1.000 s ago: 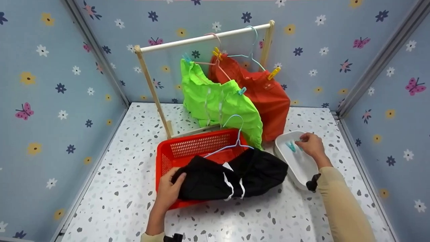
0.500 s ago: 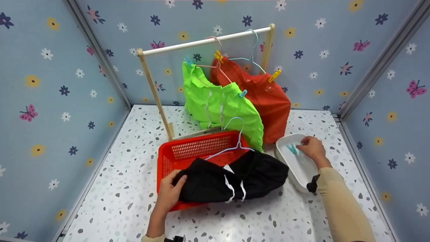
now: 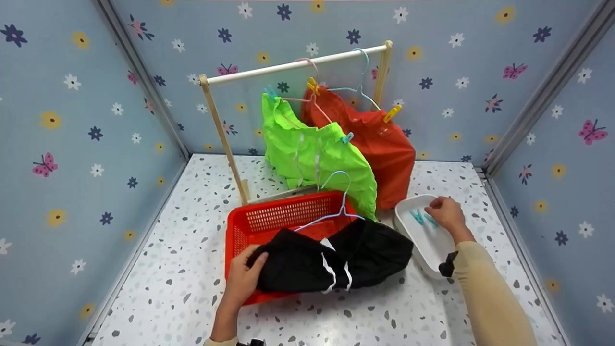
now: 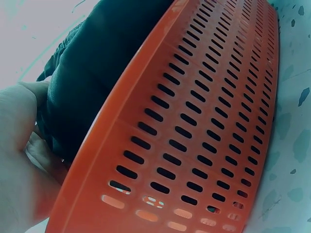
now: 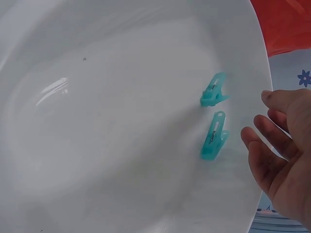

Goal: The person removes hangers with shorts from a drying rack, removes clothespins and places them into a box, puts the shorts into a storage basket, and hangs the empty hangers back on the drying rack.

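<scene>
My left hand [image 3: 243, 273] grips the left end of a pair of black shorts [image 3: 307, 264] with white drawstrings, thumb on top. The shorts lie over the front of a red perforated basket [image 3: 288, 208]. A pale blue hanger [image 3: 342, 211] stands up from their waistband. In the left wrist view the black cloth [image 4: 97, 73] hides some of the fingers. Over the far end of a white tray [image 3: 430, 240] is my right hand [image 3: 448, 216]. Two teal clothespins [image 5: 214, 136] lie in that tray, apart from its loosely bent fingers, which hold nothing visible.
Behind the basket stands a rack with a white rod [image 3: 298, 64]. Green shorts [image 3: 322, 154] and a red garment [image 3: 384, 149] hang from it on hangers, with teal and yellow clothespins [image 3: 392, 113]. Flower-patterned walls [image 3: 552, 144] enclose the speckled tabletop [image 3: 163, 269].
A second teal clothespin now shows in the tray by the right fingers, where only one showed plainly before. The head view has shifted slightly. My left hand keeps its grip on the shorts.
</scene>
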A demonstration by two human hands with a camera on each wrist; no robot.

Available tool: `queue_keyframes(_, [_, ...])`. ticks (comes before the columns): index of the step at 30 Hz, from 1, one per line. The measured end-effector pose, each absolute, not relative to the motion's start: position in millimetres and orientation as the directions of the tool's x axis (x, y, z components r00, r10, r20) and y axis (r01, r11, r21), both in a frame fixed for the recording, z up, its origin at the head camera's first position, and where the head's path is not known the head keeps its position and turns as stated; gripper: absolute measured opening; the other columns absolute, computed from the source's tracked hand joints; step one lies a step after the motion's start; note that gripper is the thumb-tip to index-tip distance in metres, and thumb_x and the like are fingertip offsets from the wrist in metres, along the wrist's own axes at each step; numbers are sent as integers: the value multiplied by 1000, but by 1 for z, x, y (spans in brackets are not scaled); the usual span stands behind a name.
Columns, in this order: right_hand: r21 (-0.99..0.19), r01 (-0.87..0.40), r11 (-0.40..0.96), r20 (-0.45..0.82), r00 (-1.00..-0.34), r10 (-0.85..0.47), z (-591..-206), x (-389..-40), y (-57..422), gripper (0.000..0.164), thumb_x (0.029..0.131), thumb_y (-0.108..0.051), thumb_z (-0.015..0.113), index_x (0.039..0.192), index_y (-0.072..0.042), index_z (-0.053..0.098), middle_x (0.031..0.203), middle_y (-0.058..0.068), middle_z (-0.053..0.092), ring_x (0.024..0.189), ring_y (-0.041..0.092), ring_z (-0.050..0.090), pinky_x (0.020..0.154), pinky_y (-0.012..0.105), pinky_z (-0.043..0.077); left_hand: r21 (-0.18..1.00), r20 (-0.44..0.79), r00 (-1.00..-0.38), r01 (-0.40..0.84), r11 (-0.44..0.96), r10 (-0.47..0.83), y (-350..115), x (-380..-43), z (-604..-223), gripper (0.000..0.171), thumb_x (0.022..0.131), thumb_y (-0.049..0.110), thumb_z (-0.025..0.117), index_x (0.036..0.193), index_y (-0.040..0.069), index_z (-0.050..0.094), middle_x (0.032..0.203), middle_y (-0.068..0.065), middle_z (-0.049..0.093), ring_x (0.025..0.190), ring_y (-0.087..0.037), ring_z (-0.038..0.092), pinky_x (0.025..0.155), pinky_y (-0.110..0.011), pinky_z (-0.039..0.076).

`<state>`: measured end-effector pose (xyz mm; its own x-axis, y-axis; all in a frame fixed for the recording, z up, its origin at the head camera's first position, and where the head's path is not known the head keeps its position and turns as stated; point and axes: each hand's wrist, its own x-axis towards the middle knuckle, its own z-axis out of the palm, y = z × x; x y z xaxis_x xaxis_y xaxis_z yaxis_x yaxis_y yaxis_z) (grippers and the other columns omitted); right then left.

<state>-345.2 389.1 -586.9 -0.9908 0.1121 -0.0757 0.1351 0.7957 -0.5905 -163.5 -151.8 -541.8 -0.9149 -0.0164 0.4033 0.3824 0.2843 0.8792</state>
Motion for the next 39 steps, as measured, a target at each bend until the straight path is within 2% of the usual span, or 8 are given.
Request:
queue_keyframes(12, [-644,102,758,-31,-994,108,-565,-353,383,28,97,-22,58,109,3,63,103,20,63,88,30,58,76,41,47,885,392,-920,373,280,-11,-150,-170,-536,8,92,-2,63,97,2,68,88,-6,66,82,-18,59,76,-25,47])
queue_keyframes(21, [-668,-17,744,142,-984,104,-531,-347,369,22,97,-18,59,105,1,66,93,16,65,74,24,63,64,31,49,869,429,-903,406,283,-22,-150,-174,-536,9,92,-3,63,97,2,68,90,-6,67,83,-18,61,77,-22,47])
queue_keyframes(27, [-734,-77,675,225,-965,134,-509,-322,352,22,98,-22,60,105,-2,66,92,13,66,73,22,64,59,20,47,878,411,-911,388,281,-24,-151,-170,-541,9,92,-2,63,97,3,68,90,-3,67,83,-18,60,77,-24,48])
queue_keyframes(33, [-824,-202,529,313,-941,128,-502,-287,325,18,95,-16,64,99,2,68,86,14,67,67,21,65,60,20,49,897,364,-930,338,285,-44,-152,-164,-544,9,92,-2,63,97,4,68,90,-3,67,83,-18,59,76,-25,47])
queue_keyframes(39, [-862,-256,437,301,-953,36,-490,-251,301,14,94,-5,63,96,8,67,83,19,66,65,22,64,56,21,49,901,361,-932,337,272,-40,-151,-164,-545,9,93,-3,62,98,2,68,90,-5,66,84,-19,59,77,-25,47])
